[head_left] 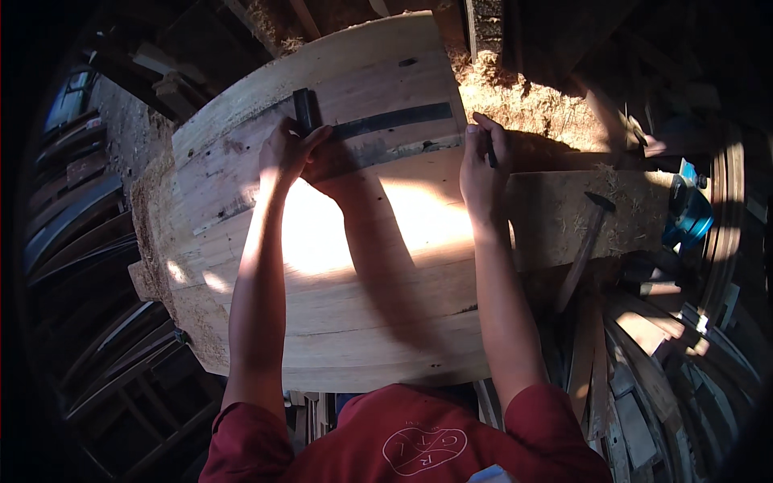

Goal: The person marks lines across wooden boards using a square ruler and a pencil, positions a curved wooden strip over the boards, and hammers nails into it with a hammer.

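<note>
Broad pale planks (370,322) lie side by side before me, forming a panel. My left hand (288,154) is at the far left part of it, thumb and fingers closed on a dark, straight-edged block (303,111) like the stock of a try square. From beside it a dark straight strip (394,121) runs right across the wood; whether it is the tool's blade, I cannot tell. My right hand (485,157) hovers by the panel's right edge, fingers curled round a slim dark marking stick (491,151), perhaps a pencil or marker.
Right of the panel, a hammer (588,241) leans over a shaving-strewn board (564,209). A blue power tool (689,209) sits at that board's far end. Sawdust (523,105) lies beyond, and stacked timber strips (644,378) crowd both sides.
</note>
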Tool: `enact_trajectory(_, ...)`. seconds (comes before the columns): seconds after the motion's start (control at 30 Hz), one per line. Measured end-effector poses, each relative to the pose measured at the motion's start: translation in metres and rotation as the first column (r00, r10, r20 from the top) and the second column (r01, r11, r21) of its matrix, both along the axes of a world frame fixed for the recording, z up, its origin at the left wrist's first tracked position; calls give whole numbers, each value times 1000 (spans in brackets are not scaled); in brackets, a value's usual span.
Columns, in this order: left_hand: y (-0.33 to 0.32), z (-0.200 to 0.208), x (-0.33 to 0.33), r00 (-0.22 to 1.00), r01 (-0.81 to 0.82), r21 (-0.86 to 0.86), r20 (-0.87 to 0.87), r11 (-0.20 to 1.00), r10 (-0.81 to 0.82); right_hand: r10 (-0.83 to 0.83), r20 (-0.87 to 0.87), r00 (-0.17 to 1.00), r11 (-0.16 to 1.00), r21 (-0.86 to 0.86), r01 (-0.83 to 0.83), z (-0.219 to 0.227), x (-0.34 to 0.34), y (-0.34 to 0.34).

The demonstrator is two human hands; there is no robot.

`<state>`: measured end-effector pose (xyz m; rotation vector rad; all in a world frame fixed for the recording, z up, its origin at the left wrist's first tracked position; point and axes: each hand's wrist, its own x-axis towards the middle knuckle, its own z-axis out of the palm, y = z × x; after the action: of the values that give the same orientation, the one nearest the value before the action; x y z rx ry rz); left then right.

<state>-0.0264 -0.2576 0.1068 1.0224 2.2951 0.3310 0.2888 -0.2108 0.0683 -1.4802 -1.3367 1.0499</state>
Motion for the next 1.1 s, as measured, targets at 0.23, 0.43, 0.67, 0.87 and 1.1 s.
enact_trajectory(0.23,-9,-2,2,999,9,10,33,1000,-9,-18,91,996,999,50,14,-11,-15,5)
enact_trajectory(0.43,-18,0,5,998,-16,38,58,999,13,-65,-66,996,986,-155,55,-19,-12,11)
enact_trajectory(0.67,-16,-1,6,999,-31,35,46,999,29,-86,-114,990,982,-180,64,-19,-10,12)
enact_trajectory(0.87,-15,0,12,998,-59,25,29,998,58,-90,-101,991,973,-219,66,-12,-13,12)
enact_trajectory(1.1,-15,1,11,996,-68,32,65,997,65,-99,-130,987,966,-249,64,-15,-13,13)
